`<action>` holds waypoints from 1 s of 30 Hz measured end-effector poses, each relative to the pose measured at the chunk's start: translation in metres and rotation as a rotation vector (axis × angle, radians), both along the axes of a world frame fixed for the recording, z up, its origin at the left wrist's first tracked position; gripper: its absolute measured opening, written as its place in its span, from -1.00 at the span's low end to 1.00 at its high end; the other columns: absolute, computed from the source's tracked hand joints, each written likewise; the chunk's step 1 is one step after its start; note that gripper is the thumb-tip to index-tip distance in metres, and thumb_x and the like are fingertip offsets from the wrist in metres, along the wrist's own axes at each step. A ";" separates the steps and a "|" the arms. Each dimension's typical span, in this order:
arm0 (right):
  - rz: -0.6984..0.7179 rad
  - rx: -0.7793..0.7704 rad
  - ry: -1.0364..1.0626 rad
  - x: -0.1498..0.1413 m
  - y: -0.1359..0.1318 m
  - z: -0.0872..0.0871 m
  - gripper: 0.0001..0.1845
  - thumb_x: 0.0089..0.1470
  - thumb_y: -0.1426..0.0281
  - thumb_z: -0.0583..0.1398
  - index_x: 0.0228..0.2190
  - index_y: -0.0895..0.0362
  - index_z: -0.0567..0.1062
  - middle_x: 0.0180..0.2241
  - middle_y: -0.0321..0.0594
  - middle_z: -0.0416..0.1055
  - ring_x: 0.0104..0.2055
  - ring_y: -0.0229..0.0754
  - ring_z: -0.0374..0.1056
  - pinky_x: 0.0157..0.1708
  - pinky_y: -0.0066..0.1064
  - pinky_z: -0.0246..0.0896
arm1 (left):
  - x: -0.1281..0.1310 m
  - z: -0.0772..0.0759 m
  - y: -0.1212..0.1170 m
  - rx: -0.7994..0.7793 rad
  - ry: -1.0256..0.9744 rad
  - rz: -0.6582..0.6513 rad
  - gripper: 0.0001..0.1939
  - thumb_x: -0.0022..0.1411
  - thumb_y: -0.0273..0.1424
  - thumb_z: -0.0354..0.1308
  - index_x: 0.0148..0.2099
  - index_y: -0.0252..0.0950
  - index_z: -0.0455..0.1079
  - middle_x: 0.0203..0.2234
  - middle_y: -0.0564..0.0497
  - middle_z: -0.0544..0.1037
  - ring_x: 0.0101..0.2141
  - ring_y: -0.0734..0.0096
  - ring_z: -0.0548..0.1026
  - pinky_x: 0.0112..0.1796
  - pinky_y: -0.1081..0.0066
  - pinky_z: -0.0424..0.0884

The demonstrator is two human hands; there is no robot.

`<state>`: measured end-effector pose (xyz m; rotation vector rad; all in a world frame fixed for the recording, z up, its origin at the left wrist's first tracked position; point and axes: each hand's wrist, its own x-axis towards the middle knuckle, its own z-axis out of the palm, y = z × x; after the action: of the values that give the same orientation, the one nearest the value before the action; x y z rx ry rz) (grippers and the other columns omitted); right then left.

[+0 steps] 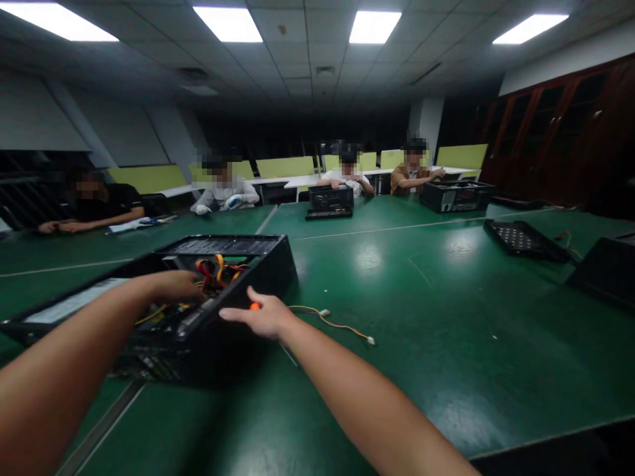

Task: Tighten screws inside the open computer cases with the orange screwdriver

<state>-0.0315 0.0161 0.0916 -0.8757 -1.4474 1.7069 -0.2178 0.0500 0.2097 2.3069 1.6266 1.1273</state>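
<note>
A black computer case (258,274) lies on the green table with its open side up, tilted a little. Red, yellow and black cables (218,270) show inside it. My left hand (176,285) reaches into the case beside these cables, its fingertips hidden by the dark interior. At the near right edge of the case is my right hand (268,316), with thumb and index finger stretched along the case wall. An orange-handled screwdriver (254,306) is held in its palm; a thin metal shaft shows below the hand.
A loose cable with white connectors (347,326) lies right of the case. Farther right are a black perforated panel (523,238) and another black case (605,274). Several people sit across the table (397,370), two with computer cases (456,196) before them.
</note>
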 end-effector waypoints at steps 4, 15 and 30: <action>0.127 -0.093 0.016 -0.006 0.007 0.008 0.06 -0.15 0.58 0.24 0.31 0.11 -0.11 0.14 0.03 0.32 -0.29 -0.19 0.50 -0.46 -0.39 0.43 | 0.020 0.020 -0.020 0.070 0.086 0.299 -0.60 -0.02 -0.15 0.34 -0.27 -0.39 0.46 -0.51 0.04 0.59 -0.39 0.20 0.54 -0.06 0.10 0.42; -0.059 0.016 0.022 0.227 -0.030 -0.062 -0.79 -0.15 0.36 0.11 -0.64 0.19 0.48 -0.84 -0.40 0.16 -0.76 -0.34 0.00 -0.67 -0.50 -0.01 | 0.188 -0.159 -0.071 -0.116 -0.124 -0.265 -0.77 0.23 -0.26 0.17 -0.16 -0.30 0.47 -0.46 0.00 0.54 -0.43 0.37 0.49 -0.32 0.38 0.45; -0.466 -0.043 0.204 0.228 -0.022 -0.092 -0.63 0.07 0.09 0.21 -0.43 0.18 0.44 -0.61 -0.34 0.29 -0.62 -0.33 0.25 -0.73 -0.59 -0.03 | 0.194 -0.186 -0.073 -0.211 0.172 -0.598 -0.75 0.30 -0.34 0.08 -0.37 -0.24 0.53 -0.55 0.00 0.51 -0.46 0.38 0.43 -0.30 0.34 0.30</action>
<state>0.1961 -0.0058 -0.0001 -0.9443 -0.9810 1.4285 -0.0239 -0.0229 0.0241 2.5301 0.9153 0.6081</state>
